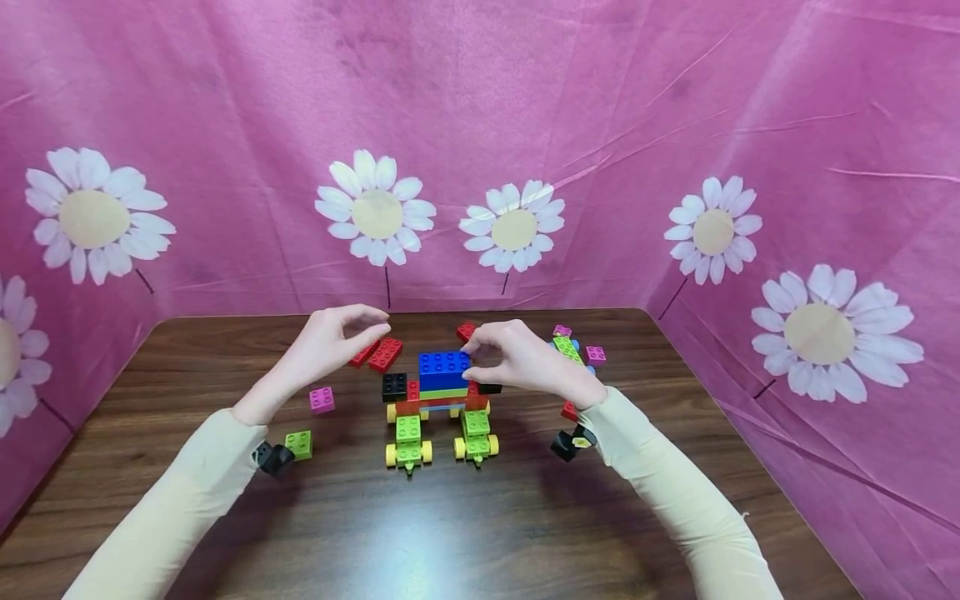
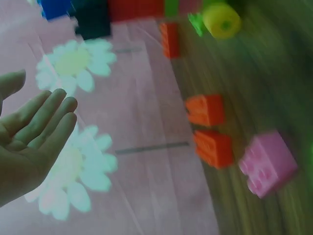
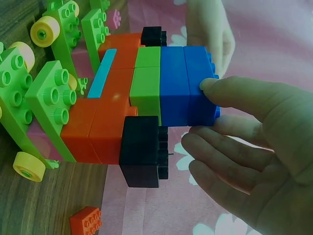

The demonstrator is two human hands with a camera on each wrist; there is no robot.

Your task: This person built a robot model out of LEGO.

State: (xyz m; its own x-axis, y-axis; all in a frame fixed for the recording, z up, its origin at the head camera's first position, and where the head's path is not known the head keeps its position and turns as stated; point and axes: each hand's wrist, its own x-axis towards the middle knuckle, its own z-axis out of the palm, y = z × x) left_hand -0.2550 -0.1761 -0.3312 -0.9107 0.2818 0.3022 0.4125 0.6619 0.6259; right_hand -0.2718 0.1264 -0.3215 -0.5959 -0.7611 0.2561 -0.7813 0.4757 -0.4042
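Observation:
A toy-brick build [image 1: 442, 404] stands mid-table on green wheeled bases with yellow wheels. Red bricks [image 3: 115, 105] form its body, with a black brick [image 3: 142, 152] at each end. Above them come a green layer [image 3: 146, 81] and two stacked blue layers. My right hand [image 1: 521, 358] pinches the upper blue brick [image 3: 199, 85] at its right end, between thumb and fingers. To the left of the build, my left hand [image 1: 333, 337] hovers with relaxed, slightly bent fingers. It holds nothing, as its bare palm [image 2: 29, 142] in the left wrist view shows.
Red bricks [image 1: 386, 354] lie behind and below the left hand. A pink brick [image 1: 322, 400] and a green brick [image 1: 298, 444] are at the left. Right of the build are a green wheeled piece [image 1: 567, 350] and another pink brick [image 1: 596, 355]. Pink flowered cloth surrounds the table.

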